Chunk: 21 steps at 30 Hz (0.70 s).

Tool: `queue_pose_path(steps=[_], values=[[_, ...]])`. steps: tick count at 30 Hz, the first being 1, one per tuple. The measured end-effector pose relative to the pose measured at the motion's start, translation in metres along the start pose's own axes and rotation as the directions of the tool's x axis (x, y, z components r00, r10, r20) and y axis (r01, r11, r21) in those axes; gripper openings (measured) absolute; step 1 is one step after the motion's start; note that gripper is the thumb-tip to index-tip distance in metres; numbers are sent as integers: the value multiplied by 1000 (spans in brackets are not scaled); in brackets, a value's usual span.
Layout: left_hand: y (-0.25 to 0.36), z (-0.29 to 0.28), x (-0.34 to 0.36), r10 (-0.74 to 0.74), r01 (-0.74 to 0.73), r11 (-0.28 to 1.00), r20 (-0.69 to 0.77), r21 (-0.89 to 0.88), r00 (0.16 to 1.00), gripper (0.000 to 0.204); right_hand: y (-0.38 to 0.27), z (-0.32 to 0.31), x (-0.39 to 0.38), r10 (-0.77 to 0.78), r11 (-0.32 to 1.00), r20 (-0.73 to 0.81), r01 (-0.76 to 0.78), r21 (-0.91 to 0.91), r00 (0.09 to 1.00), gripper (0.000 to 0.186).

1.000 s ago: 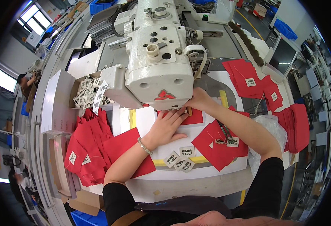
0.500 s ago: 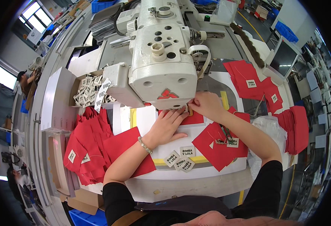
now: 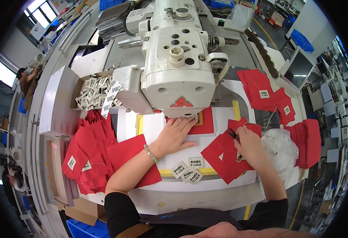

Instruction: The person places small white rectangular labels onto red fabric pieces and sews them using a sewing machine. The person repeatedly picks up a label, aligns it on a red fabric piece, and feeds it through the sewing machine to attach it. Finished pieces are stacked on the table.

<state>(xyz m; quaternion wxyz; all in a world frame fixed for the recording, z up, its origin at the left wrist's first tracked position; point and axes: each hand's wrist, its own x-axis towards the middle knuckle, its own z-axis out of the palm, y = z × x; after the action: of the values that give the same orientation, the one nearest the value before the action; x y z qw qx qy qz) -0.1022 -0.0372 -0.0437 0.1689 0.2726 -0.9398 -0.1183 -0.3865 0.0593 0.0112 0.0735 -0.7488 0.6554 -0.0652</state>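
Note:
My left hand (image 3: 176, 137) lies flat with fingers stretched at the front of a white sewing machine (image 3: 176, 89), its fingertips at a red fabric piece (image 3: 207, 121) under the machine head. Part of a yellowish frame (image 3: 200, 119) rests on that piece beside the fingertips. My right hand (image 3: 250, 147) is closed around small dark thread snips (image 3: 233, 134), above several red fabric pieces (image 3: 221, 168) at the right. Part of the snips is hidden by the fingers. Several pale square labels (image 3: 195, 162) lie on the white board in front of my left hand.
A heap of red pieces (image 3: 90, 152) lies at the left, below an open box of labels (image 3: 92, 93). Labelled red pieces (image 3: 257, 87), a crumpled clear plastic bag (image 3: 279, 146) and a red stack (image 3: 310, 142) are on the right. A screen (image 3: 299, 69) stands behind.
My right hand has moved from beneath the machine head to the right and nearer, and has taken hold of the snips lying on the red pieces. My left hand stays in place.

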Motion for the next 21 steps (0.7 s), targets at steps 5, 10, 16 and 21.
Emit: queue_pose_path(steps=[5, 10, 16, 21], values=[[0, -1, 0, -7, 7, 1000, -6, -12, 1000, 75, -2, 1, 6, -41, 988, -166, 65, 140, 985, 11], [-1, -1, -1, -4, 3, 1000, -8, -16, 1000, 77, -6, 0, 39, 64, 828, 34, -72, 556, 997, 17], [-3, 1, -1, 2, -2, 999, 2, -39, 1000, 81, -30, -9, 68, -29, 820, 204, -94, 564, 978, 30], [-2, 1, 0, 6, -6, 999, 4, -34, 1000, 82, -32, 6, 73, -190, 901, -42, 191, 390, 981, 26]])
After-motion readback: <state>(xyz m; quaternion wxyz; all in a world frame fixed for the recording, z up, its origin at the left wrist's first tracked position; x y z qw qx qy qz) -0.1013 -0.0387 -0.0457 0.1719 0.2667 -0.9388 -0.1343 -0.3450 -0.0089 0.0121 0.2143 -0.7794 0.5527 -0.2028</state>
